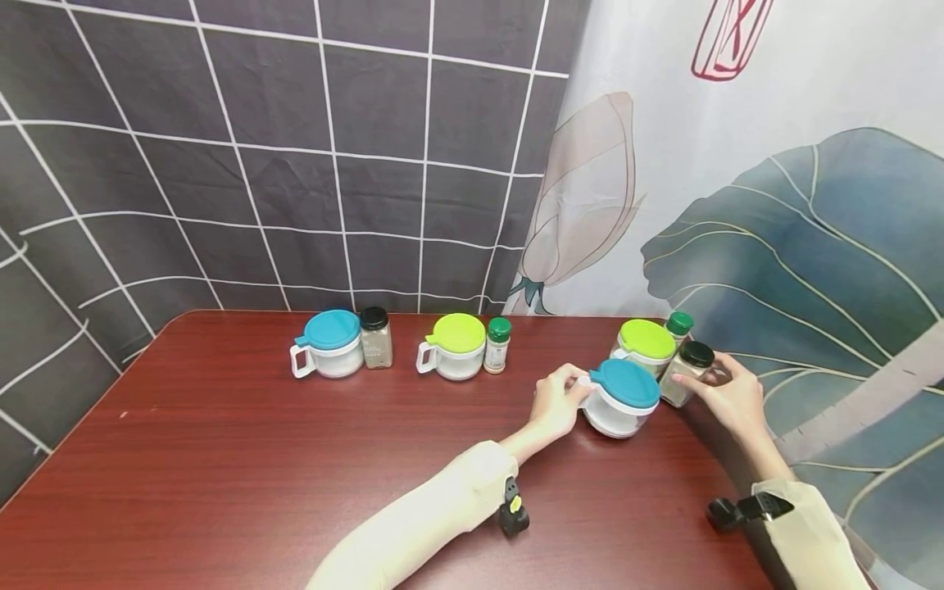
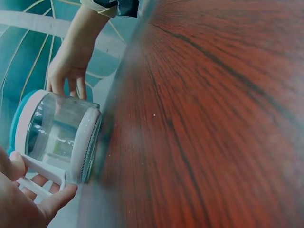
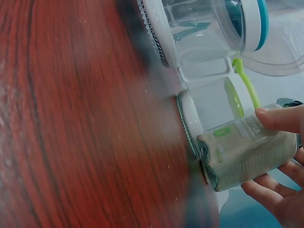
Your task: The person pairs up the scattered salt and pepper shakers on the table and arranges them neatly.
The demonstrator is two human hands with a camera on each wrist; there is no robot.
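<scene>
My left hand (image 1: 555, 403) grips the white handle of a clear seasoning jar with a blue lid (image 1: 625, 383) at the right of the table. In the left wrist view, thumb and fingers wrap that handle (image 2: 45, 168). My right hand (image 1: 733, 401) holds a square glass shaker with a black cap (image 1: 682, 378), its pale contents visible through the side. In the right wrist view the shaker (image 3: 251, 149) leans, thumb on one side and fingers on the other. Just behind both stands a green-lidded seasoning jar (image 1: 646, 340), partly hidden, with a green-capped shaker (image 1: 679, 322) beside it.
Along the table's back edge stand another blue-lidded jar (image 1: 333, 344) with a black-capped shaker (image 1: 377, 340), and a green-lidded jar (image 1: 457, 348) with a green-capped shaker (image 1: 497, 348). A patterned curtain (image 1: 804, 229) borders the right side of the brown table (image 1: 243, 459).
</scene>
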